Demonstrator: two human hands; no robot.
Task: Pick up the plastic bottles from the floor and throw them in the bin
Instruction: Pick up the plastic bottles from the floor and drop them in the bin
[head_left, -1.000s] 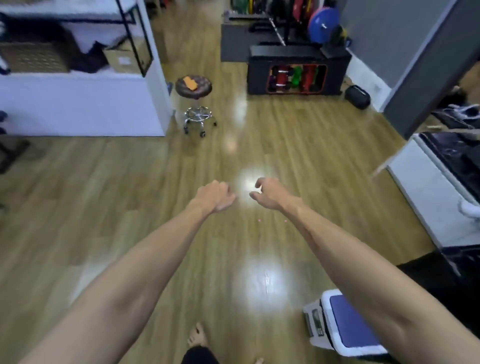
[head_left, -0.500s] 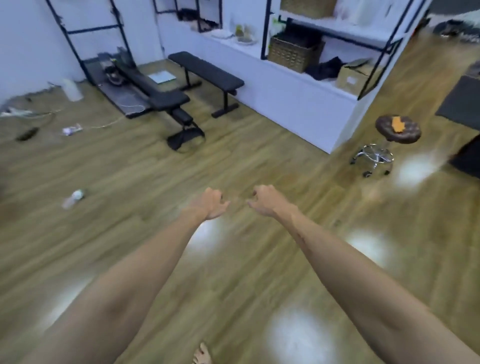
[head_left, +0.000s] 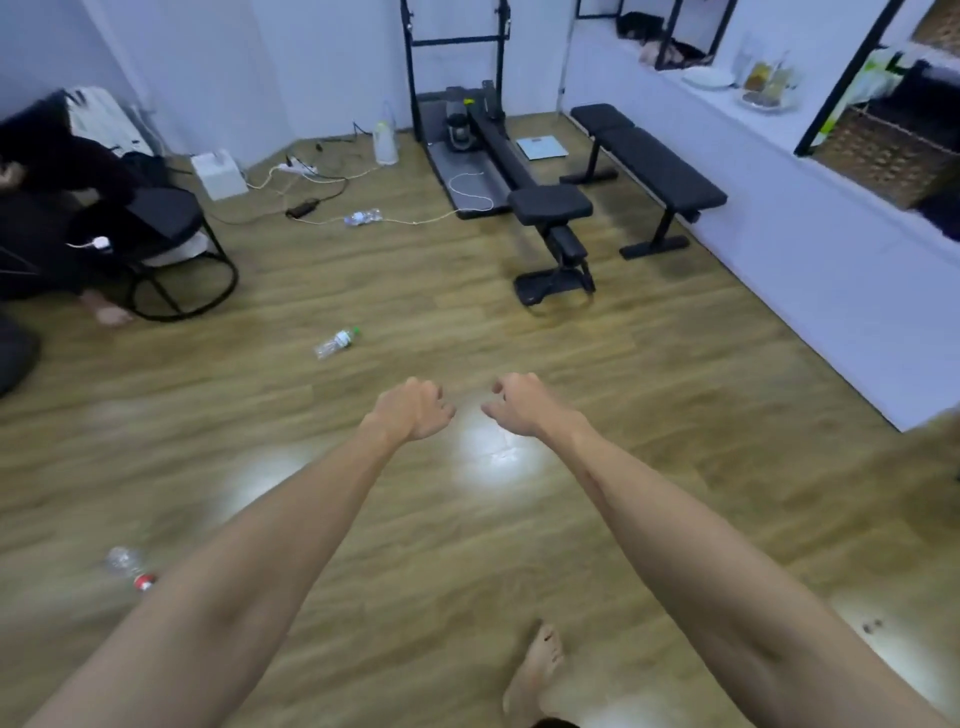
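glossy wood-look floor (head_left: 649, 415), clear plastic bottles (head_left: 336, 343), matt black padded bench (head_left: 649, 161), woven wicker basket (head_left: 883, 156).

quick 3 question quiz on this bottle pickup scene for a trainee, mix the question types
1. True or false: the left hand holds a bottle.
2. How many plastic bottles lie on the floor?
3. Which bottle lies nearest the person's bare foot? A) green-capped bottle B) red-capped bottle C) bottle by the cables

Key: 1 false, both it and the right hand hold nothing; 2 three; 3 B.
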